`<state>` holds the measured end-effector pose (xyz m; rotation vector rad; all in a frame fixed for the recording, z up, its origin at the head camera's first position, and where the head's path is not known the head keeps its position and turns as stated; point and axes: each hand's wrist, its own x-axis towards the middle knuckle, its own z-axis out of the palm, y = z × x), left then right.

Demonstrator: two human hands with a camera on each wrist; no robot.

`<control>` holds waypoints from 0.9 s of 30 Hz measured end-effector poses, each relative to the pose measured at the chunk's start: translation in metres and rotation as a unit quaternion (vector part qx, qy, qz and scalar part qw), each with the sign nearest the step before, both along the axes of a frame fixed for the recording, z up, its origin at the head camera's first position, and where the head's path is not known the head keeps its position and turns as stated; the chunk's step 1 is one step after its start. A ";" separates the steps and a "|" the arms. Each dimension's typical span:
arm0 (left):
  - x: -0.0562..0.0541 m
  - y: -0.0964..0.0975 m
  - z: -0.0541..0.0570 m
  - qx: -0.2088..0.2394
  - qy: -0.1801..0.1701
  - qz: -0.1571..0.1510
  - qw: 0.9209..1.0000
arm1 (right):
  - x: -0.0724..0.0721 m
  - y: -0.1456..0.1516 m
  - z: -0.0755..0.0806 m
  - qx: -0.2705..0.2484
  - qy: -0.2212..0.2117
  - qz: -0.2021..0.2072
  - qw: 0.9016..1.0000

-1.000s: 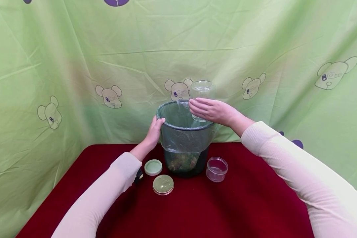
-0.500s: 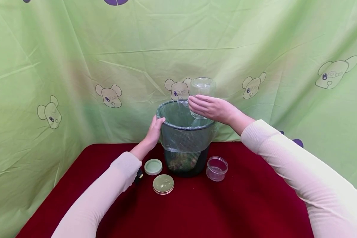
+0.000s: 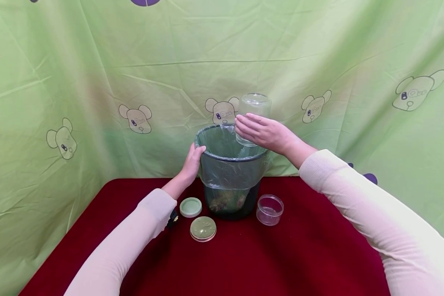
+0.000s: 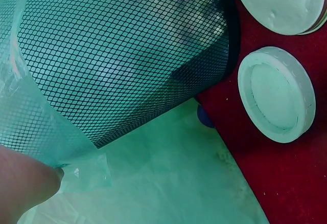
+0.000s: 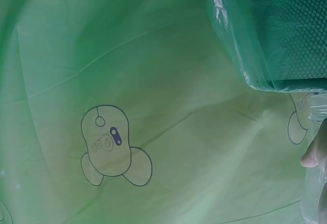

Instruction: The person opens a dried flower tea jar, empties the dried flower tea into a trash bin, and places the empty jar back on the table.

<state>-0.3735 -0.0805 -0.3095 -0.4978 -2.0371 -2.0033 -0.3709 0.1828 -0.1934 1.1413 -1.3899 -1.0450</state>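
My right hand [image 3: 262, 130] grips a clear glass jar [image 3: 255, 106], turned upside down with its mouth over the right side of a mesh trash can [image 3: 231, 172]. In the right wrist view the jar [image 5: 312, 193] shows only at the right edge, fingers partly around it. My left hand [image 3: 190, 164] holds the can's left rim, thumb on the near side and fingers hidden behind it. A clear plastic liner [image 3: 222, 174] folds down over the rim. Through the mesh, some blurred contents show near the can's bottom.
On the red-covered table [image 3: 244, 263], a pale green lid [image 3: 190, 207] and a gold-rimmed lid [image 3: 203, 229] lie in front of the can, toward the left. A small clear jar [image 3: 269, 210] stands at its right. A green printed curtain [image 3: 170, 90] hangs close behind.
The inverted jar and my right hand have risen slightly, still over the can. My left hand, the can and the lids stay where they were.
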 end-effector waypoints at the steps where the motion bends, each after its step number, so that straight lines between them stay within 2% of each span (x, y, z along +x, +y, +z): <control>1: 0.000 0.000 0.000 0.000 0.000 0.000 1.000 | 0.000 0.000 0.000 -0.003 -0.004 0.002 1.000; 5: 0.000 0.000 0.000 0.002 0.003 0.000 1.000 | 0.000 0.000 -0.001 -0.029 -0.031 0.004 0.999; 9: 0.000 0.000 0.000 0.006 0.005 -0.002 1.000 | 0.002 0.002 0.000 -0.063 -0.059 -0.017 0.996; 12: -0.001 0.000 0.000 0.006 0.006 -0.002 1.000 | 0.003 0.005 0.000 -0.093 -0.079 -0.037 0.992; 16: 0.000 -0.001 0.000 0.005 0.004 -0.002 1.000 | 0.004 0.006 -0.002 -0.144 -0.104 -0.037 0.983; 20: 0.000 -0.001 -0.001 0.006 0.002 -0.001 1.000 | 0.005 0.005 -0.004 -0.189 -0.123 -0.024 0.974; 23: 0.000 -0.001 -0.001 0.005 0.002 -0.001 1.000 | 0.007 0.005 -0.003 -0.219 -0.140 -0.029 0.965; 25: 0.000 -0.001 -0.001 0.004 0.002 -0.001 1.000 | 0.010 0.005 -0.002 -0.245 -0.161 -0.044 0.955; 27: 0.000 -0.001 0.000 0.002 0.002 -0.002 1.000 | 0.013 0.004 0.000 -0.274 -0.192 -0.064 0.940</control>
